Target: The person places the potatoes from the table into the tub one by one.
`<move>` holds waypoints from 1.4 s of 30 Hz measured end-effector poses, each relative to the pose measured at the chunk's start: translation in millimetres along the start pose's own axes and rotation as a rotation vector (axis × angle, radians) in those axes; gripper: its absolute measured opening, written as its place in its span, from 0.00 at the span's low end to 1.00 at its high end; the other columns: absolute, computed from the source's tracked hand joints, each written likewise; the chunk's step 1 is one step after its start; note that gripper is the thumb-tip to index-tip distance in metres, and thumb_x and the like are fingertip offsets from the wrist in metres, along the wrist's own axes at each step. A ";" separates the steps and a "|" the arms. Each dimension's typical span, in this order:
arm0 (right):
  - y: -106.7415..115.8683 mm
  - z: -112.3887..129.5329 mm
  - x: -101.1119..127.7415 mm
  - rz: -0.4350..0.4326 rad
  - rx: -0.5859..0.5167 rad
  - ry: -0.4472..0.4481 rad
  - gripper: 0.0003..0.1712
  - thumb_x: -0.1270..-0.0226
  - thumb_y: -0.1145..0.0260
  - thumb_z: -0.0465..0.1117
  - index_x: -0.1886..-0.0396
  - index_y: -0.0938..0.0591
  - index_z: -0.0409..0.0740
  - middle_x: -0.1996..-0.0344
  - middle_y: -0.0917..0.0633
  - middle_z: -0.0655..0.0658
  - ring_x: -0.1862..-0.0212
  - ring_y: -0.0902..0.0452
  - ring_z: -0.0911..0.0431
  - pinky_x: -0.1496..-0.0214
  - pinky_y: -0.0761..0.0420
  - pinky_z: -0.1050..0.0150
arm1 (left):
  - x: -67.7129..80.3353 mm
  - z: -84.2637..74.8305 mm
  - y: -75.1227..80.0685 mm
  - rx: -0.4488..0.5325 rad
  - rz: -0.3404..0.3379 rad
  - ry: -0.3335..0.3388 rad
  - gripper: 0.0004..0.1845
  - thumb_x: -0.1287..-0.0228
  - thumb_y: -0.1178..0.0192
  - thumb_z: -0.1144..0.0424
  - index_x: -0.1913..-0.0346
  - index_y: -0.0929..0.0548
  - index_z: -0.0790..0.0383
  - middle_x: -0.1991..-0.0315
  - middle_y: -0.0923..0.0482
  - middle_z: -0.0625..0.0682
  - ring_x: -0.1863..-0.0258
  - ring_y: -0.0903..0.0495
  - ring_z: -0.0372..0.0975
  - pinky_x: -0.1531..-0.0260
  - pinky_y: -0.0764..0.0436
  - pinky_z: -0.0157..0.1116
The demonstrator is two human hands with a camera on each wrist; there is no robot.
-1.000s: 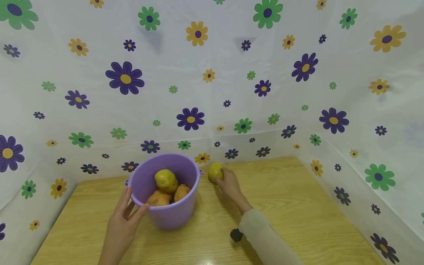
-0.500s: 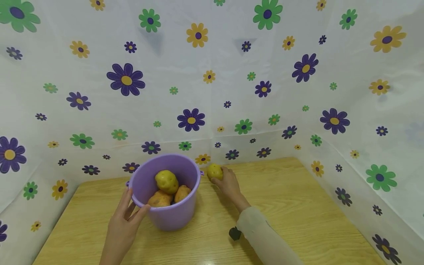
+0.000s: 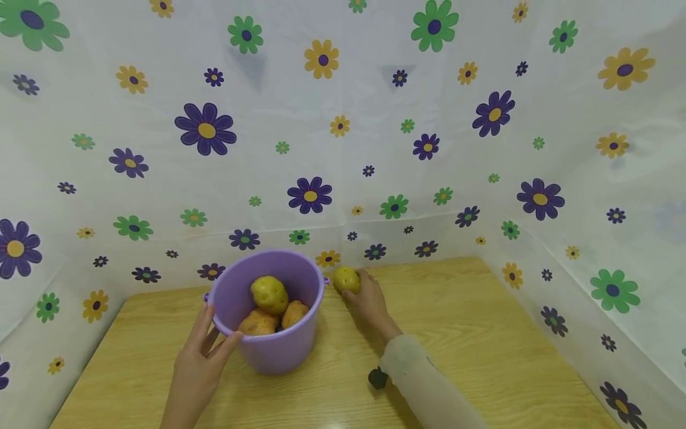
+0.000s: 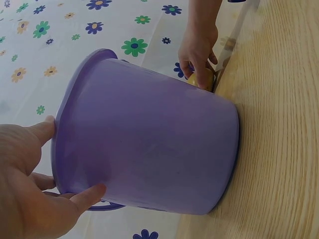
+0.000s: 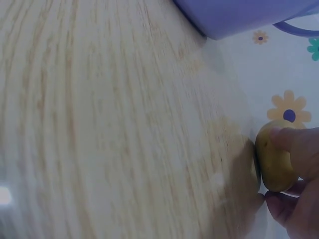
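Observation:
The purple bucket [image 3: 278,351] stands on the wooden table with several potatoes inside. A yellowish potato [image 3: 269,294] lies on top of browner ones [image 3: 258,322]. My left hand [image 3: 195,363] holds the bucket's near left rim, thumb and fingers spread along it; in the left wrist view its fingertips [image 4: 89,196] lie against the outer wall. To the right of the bucket, my right hand [image 3: 370,301] grips another yellowish potato [image 3: 346,280] low at the table's back edge. The right wrist view shows thumb and fingers on either side of that potato [image 5: 274,159].
Flower-printed white sheeting [image 3: 375,149] rises behind the table and along both sides. The wood-grain tabletop [image 3: 471,333] stretches to the right of the bucket. A small black object [image 3: 377,378] shows beside the right sleeve [image 3: 423,375]. A bucket handle [image 4: 107,205] hangs at its side.
My right hand and the potato in it have shifted slightly left, toward the bucket. The left hand and the bucket stay put.

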State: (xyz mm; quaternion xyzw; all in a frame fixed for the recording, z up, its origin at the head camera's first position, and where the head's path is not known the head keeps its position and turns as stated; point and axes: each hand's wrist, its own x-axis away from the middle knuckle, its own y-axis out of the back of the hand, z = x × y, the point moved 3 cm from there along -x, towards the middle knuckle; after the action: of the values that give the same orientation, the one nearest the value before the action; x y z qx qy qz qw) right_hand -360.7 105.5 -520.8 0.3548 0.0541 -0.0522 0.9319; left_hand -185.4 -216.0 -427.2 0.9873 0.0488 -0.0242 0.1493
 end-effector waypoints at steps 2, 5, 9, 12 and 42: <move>-0.2 -0.6 0.1 -0.001 0.000 -0.006 0.37 0.32 0.26 0.42 0.27 0.30 0.39 0.38 0.21 0.34 0.40 0.23 0.40 0.33 0.20 0.43 | 0.2 -0.3 -0.1 0.000 -0.001 0.005 0.48 0.26 0.35 0.54 0.16 0.55 0.53 0.17 0.67 0.45 0.22 0.45 0.57 0.40 0.28 0.22; -0.2 -1.6 -0.8 -0.012 0.009 -0.002 0.37 0.33 0.25 0.43 0.28 0.28 0.38 0.39 0.20 0.34 0.40 0.22 0.40 0.34 0.20 0.43 | 0.4 -0.8 -0.6 0.010 -0.001 0.007 0.48 0.26 0.35 0.54 0.16 0.54 0.53 0.17 0.66 0.44 0.22 0.46 0.57 0.40 0.28 0.21; -0.4 -2.4 -1.3 -0.029 0.020 0.016 0.38 0.35 0.23 0.43 0.30 0.27 0.36 0.40 0.19 0.33 0.41 0.21 0.40 0.34 0.19 0.44 | 0.7 -1.3 -1.1 0.021 -0.002 0.000 0.47 0.26 0.35 0.55 0.16 0.54 0.54 0.17 0.66 0.45 0.22 0.46 0.58 0.41 0.28 0.20; -0.3 -2.6 -0.5 -0.037 0.018 0.033 0.38 0.36 0.22 0.43 0.31 0.27 0.35 0.41 0.19 0.32 0.41 0.22 0.40 0.34 0.19 0.44 | 1.1 -1.3 -1.0 0.023 -0.005 -0.004 0.47 0.26 0.35 0.55 0.16 0.54 0.54 0.17 0.66 0.45 0.22 0.46 0.58 0.42 0.28 0.19; 60.1 26.8 10.3 -0.067 0.046 0.141 0.38 0.41 0.24 0.46 0.35 0.23 0.32 0.50 0.15 0.35 0.56 0.19 0.46 0.53 0.12 0.53 | 1.5 -0.6 -0.9 0.007 -0.004 0.002 0.48 0.26 0.35 0.55 0.16 0.55 0.54 0.17 0.66 0.47 0.22 0.45 0.58 0.43 0.28 0.18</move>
State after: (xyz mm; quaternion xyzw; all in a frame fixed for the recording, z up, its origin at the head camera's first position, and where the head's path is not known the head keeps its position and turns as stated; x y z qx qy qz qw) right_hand -340.7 131.7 -462.9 0.3768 0.1302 -0.0593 0.9152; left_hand -183.9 -214.8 -426.9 0.9877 0.0507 -0.0235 0.1460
